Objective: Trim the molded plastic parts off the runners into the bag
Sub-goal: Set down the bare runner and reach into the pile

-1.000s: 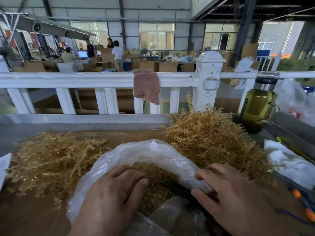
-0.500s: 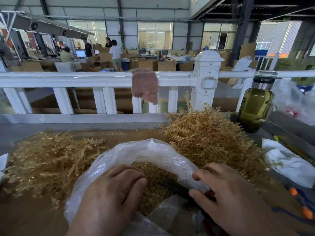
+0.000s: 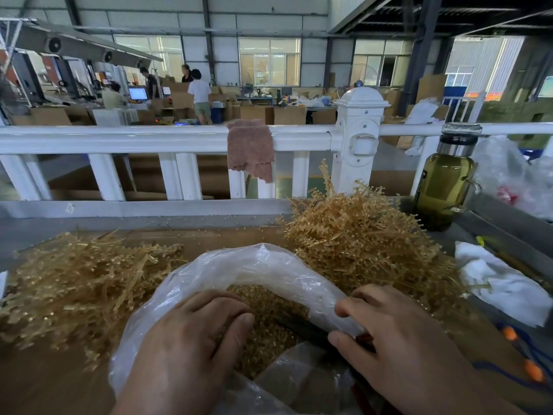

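A clear plastic bag [image 3: 254, 265] lies open in front of me, holding several small golden trimmed parts [image 3: 269, 333]. My left hand [image 3: 185, 348] reaches into the bag's mouth with its fingers curled down over the parts; what they hold is hidden. My right hand [image 3: 398, 339] grips a dark cutting tool [image 3: 302, 324] at the bag's right rim, and the tool points into the bag. A tall pile of golden runners with parts [image 3: 359, 244] stands behind the bag on the right. A flatter pile of runners [image 3: 83, 280] lies on the left.
The brown work surface [image 3: 45, 384] ends at a white railing [image 3: 149, 139] with a pink rag [image 3: 250, 148] draped over it. A bottle of yellow-green liquid [image 3: 443, 184] stands at the right, with a white cloth [image 3: 502, 286] and an orange-tipped item [image 3: 532, 369] nearer me.
Both hands stay at the bag's mouth. The view has shifted slightly; nothing was picked up or let go.
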`<state>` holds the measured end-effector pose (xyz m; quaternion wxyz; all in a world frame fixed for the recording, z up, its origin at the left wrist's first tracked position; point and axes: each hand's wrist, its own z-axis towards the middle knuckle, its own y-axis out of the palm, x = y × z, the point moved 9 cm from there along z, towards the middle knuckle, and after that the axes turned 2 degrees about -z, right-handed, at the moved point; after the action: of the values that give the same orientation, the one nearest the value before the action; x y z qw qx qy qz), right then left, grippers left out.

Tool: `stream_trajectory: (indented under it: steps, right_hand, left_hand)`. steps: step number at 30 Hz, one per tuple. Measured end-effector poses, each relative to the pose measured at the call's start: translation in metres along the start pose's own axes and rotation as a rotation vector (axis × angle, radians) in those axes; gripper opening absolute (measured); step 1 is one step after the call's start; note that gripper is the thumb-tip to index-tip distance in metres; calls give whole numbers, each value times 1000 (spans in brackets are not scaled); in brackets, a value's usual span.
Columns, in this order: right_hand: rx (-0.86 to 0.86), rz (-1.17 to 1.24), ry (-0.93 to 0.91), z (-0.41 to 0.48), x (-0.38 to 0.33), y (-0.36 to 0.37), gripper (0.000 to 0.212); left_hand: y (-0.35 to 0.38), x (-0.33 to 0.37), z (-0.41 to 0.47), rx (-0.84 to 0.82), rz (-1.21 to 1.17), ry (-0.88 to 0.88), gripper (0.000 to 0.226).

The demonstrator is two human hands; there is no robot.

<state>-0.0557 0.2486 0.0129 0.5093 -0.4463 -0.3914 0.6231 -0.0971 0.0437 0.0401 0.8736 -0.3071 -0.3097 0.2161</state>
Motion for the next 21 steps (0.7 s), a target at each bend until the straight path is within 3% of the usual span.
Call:
stream_trajectory:
  steps: [6,15,21]
  right_hand:
    - [6,-3,36,2,4,-2,53]
    - [179,138,262,10,43,-33,49]
    - [206,67,251,51,43,-40,56]
  left_hand:
    - [-4,1,-1,39,-11,23,31]
    - [-9,9,-1,62,53,46,29]
    - [-9,10,0,85,79,66,27]
